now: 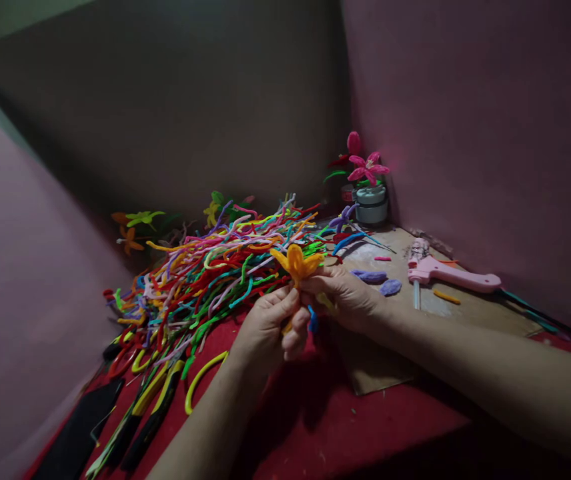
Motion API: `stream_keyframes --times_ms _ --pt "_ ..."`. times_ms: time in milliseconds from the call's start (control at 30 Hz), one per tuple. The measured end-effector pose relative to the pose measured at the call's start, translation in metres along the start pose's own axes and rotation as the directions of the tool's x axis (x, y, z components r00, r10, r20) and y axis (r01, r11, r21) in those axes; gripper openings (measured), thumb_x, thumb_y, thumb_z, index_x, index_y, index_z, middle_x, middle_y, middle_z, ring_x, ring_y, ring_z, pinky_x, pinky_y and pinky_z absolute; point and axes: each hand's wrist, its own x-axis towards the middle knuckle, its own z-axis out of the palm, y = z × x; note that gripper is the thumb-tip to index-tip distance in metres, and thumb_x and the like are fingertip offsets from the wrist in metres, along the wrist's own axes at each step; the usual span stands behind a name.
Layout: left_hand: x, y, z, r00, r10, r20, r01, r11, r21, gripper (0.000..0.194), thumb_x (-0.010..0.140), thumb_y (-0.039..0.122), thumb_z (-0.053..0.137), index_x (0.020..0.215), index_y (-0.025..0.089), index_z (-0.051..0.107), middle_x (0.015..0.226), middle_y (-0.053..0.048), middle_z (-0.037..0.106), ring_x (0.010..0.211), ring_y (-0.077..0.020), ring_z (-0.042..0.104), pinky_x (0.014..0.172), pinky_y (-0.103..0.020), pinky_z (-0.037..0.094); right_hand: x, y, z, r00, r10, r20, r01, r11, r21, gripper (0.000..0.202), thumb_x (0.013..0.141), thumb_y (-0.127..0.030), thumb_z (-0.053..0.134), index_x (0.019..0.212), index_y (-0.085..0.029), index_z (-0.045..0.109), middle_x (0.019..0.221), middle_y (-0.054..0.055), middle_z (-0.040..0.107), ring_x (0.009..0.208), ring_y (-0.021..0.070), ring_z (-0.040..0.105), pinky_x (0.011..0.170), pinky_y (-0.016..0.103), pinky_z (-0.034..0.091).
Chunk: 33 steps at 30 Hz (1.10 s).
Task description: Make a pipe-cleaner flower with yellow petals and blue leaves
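An orange pipe-cleaner flower [296, 262] with looped petals stands upright between my hands, above the red table. My left hand [278, 317] is closed around the lower part of the flower, with thumb and fingers pinched at its base. From the other side my right hand [343, 293] pinches the flower just under its petals. A blue bit of pipe cleaner [312, 319] shows below my fingers, and what it joins to is hidden. Behind my hands spreads a big heap of multicoloured pipe cleaners [225, 267].
A pink glue gun [453, 275] lies on cardboard [490, 312] at right, near purple petal pieces [390, 287]. Behind is a potted pink flower [368, 167]. Pliers [158, 400], a yellow loop [200, 380] and a black flat object [78, 430] lie at left.
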Motion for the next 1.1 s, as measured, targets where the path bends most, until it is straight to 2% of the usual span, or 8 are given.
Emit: stream_keyframes --times_ms 133,267,333,467,633,933,1000,1100 --pt "0.0 -0.005 0.004 0.898 0.37 -0.238 -0.144 0.759 0.635 0.017 0.08 0.032 0.056 0.086 0.017 0.053 0.058 0.004 0.052 0.043 -0.0078 0.046 0.042 -0.019 0.038 0.003 0.008 -0.002 0.994 -0.025 -0.107 0.029 0.999 0.033 0.021 0.053 -0.025 0.077 0.069 -0.014 0.069 0.054 -0.003 0.058 0.052 0.0084 0.049 0.053 0.022 0.034" --pt "-0.002 -0.013 0.0 0.798 0.588 -0.136 -0.104 0.356 0.929 0.011 0.083 0.026 0.049 0.082 0.017 0.056 0.057 0.003 0.05 0.047 -0.0086 0.044 0.05 -0.021 0.035 0.001 0.012 -0.001 0.981 -0.099 -0.165 0.084 0.992 -0.096 0.025 0.052 -0.03 0.078 0.07 -0.015 0.071 0.061 -0.001 0.06 0.06 0.0107 0.051 0.062 0.026 0.037" --pt "-0.002 -0.013 -0.002 0.787 0.608 -0.104 -0.11 0.304 0.946 0.014 0.084 0.024 0.046 0.078 0.017 0.056 0.057 0.003 0.048 0.049 -0.0086 0.043 0.052 -0.021 0.034 -0.001 0.011 0.0 0.975 -0.143 -0.171 0.106 0.972 -0.209 0.023 0.053 -0.033 0.078 0.069 -0.017 0.072 0.068 0.0 0.062 0.064 0.0114 0.051 0.064 0.027 0.037" --pt "-0.003 -0.004 -0.001 0.855 0.469 -0.221 -0.135 0.612 0.78 0.017 0.084 0.028 0.047 0.072 0.017 0.052 0.056 0.004 0.044 0.046 -0.0062 0.037 0.046 -0.019 0.03 -0.003 0.004 0.001 0.975 -0.183 -0.123 0.13 0.929 -0.347 0.021 0.055 -0.03 0.077 0.071 -0.019 0.072 0.076 0.001 0.063 0.071 0.0132 0.053 0.069 0.029 0.039" --pt "-0.004 0.008 0.003 0.954 0.153 -0.258 -0.081 0.96 0.269 0.015 0.079 0.03 0.056 0.074 0.016 0.05 0.049 0.008 0.037 0.035 -0.0015 0.023 0.036 -0.015 0.016 -0.002 -0.003 0.004 0.987 -0.157 -0.031 0.144 0.957 -0.253 0.015 0.058 -0.024 0.075 0.072 -0.019 0.071 0.072 -0.001 0.064 0.069 0.0112 0.054 0.07 0.027 0.039" --pt "-0.001 0.001 -0.007 0.997 -0.049 0.057 0.056 0.992 -0.112 0.019 0.074 0.031 0.062 0.075 0.016 0.052 0.045 0.011 0.03 0.033 -0.0004 0.01 0.031 -0.014 0.017 -0.003 0.0 0.001 0.992 0.107 0.071 -0.108 0.994 0.005 0.013 0.054 -0.02 0.072 0.063 -0.014 0.065 0.056 -0.003 0.058 0.049 0.0067 0.045 0.048 0.021 0.028" --pt "-0.001 0.002 -0.007 0.999 -0.04 0.034 0.041 0.999 -0.011 0.02 0.076 0.034 0.06 0.074 0.016 0.052 0.046 0.01 0.033 0.033 -0.0009 0.013 0.031 -0.014 0.018 -0.002 0.001 0.001 0.997 0.061 0.046 -0.062 0.998 0.02 0.012 0.055 -0.019 0.072 0.063 -0.014 0.066 0.058 -0.003 0.059 0.052 0.0068 0.047 0.051 0.021 0.031" --pt "-0.002 0.003 -0.005 0.969 0.199 -0.149 -0.132 0.92 0.369 0.02 0.077 0.034 0.06 0.073 0.016 0.054 0.052 0.007 0.039 0.039 -0.0025 0.027 0.037 -0.014 0.024 0.001 0.002 0.002 0.999 -0.03 -0.022 0.029 0.999 -0.013 0.013 0.055 -0.02 0.074 0.065 -0.016 0.067 0.056 -0.004 0.058 0.054 0.0074 0.048 0.054 0.021 0.035"
